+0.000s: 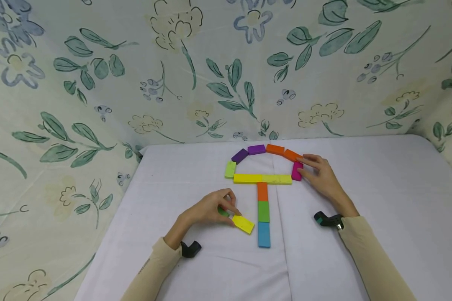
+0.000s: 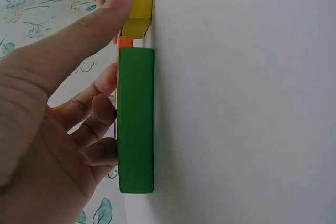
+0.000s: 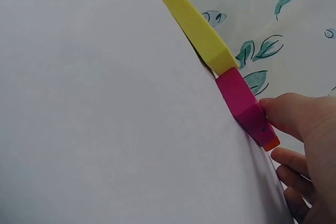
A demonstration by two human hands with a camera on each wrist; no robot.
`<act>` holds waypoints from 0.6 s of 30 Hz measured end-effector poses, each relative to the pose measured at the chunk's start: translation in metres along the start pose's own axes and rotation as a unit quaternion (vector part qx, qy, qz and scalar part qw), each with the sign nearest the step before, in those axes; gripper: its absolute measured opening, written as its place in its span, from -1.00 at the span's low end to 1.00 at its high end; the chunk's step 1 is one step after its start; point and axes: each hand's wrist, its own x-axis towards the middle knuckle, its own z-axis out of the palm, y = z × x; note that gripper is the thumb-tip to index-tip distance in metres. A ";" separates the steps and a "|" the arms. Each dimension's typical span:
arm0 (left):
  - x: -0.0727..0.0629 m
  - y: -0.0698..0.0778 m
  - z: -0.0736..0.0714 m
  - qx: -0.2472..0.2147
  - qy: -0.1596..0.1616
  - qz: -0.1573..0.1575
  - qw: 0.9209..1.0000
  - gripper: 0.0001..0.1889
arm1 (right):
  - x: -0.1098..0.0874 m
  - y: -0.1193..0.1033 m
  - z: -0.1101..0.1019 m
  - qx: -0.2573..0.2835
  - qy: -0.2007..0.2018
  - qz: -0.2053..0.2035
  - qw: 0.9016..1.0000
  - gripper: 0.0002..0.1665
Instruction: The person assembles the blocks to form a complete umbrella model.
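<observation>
Beside the stem of the block shape, my left hand [image 1: 212,207] pinches the end of a yellow block [image 1: 243,224] between thumb and index finger. A green block [image 2: 136,121] lies under that hand, close to the other fingers, mostly hidden in the head view. At the arch's right end, my right hand [image 1: 322,176] rests its thumb against a magenta block [image 1: 297,171]. Its outstretched fingers touch the end of an orange block [image 1: 293,155]. Below the arch runs a yellow bar [image 1: 247,179], made of two blocks end to end.
The arch continues through another orange block [image 1: 275,149], two purple blocks [image 1: 256,149] and a light green block [image 1: 230,170]. Orange [image 1: 262,192], green [image 1: 263,211] and blue blocks [image 1: 264,235] form the stem. A white cloth [image 1: 324,267] covers the table; a floral cloth [image 1: 226,50] hangs behind.
</observation>
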 end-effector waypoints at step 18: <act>0.003 0.005 0.009 0.013 -0.002 -0.004 1.000 -0.67 | -0.001 -0.002 -0.001 0.002 -0.007 0.010 1.000 -0.42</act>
